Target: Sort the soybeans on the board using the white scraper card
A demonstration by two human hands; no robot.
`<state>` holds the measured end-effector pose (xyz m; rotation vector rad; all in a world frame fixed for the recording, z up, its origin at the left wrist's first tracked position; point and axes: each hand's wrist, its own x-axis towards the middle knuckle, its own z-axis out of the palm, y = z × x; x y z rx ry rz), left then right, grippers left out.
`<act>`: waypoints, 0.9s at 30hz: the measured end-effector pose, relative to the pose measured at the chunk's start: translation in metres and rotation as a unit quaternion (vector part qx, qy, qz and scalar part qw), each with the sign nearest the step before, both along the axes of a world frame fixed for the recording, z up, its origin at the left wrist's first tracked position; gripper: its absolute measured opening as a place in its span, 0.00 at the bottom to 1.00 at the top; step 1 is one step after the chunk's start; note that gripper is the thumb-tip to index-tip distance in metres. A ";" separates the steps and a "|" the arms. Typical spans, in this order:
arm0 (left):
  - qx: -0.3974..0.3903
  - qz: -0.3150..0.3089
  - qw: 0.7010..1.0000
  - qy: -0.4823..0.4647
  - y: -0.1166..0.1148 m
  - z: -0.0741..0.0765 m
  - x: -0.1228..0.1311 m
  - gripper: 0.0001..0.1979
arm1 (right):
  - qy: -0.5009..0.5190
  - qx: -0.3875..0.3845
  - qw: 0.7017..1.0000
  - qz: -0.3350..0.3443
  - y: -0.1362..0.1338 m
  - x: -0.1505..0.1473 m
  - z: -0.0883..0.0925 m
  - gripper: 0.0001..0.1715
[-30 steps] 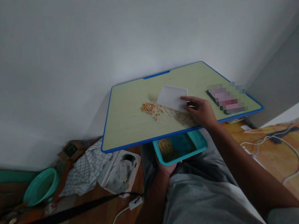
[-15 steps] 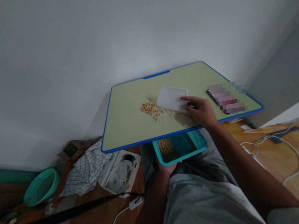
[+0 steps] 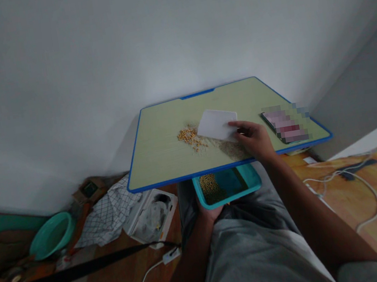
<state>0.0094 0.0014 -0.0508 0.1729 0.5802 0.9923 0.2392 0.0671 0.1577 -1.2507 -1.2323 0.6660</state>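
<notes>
My right hand (image 3: pixel 253 139) pinches the right edge of a thin white rectangular sheet or scraper (image 3: pixel 217 125), tilted over the tabletop. At its left edge lies a loose pile of yellow soybean-like beans (image 3: pixel 190 137). Fine pale brown grains (image 3: pixel 231 149) spread on the near side, partly behind the sheet and my hand. Below the table's front edge, my left hand (image 3: pixel 212 212) supports a teal plastic tray (image 3: pixel 231 198) from underneath, its fingers mostly hidden. Yellow beans (image 3: pixel 210 186) fill the tray's left part, with darker small grains beside them.
The pale tabletop (image 3: pixel 163 164) has a blue rim and stands against the wall. A phone (image 3: pixel 284 126) lies at its right side. On the floor are a teal basin (image 3: pixel 52 235), a checked cloth (image 3: pixel 109 213), an open white box (image 3: pixel 153 215), a power strip (image 3: pixel 171 255) and white cables (image 3: pixel 372 193).
Almost nothing differs. My right hand and the white sheet have shifted very slightly, while the tray and my left hand keep their place.
</notes>
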 end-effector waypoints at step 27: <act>0.008 -0.002 1.000 -0.007 -0.003 0.009 -0.004 0.26 | -0.006 0.004 1.000 0.001 -0.001 0.000 0.000 0.29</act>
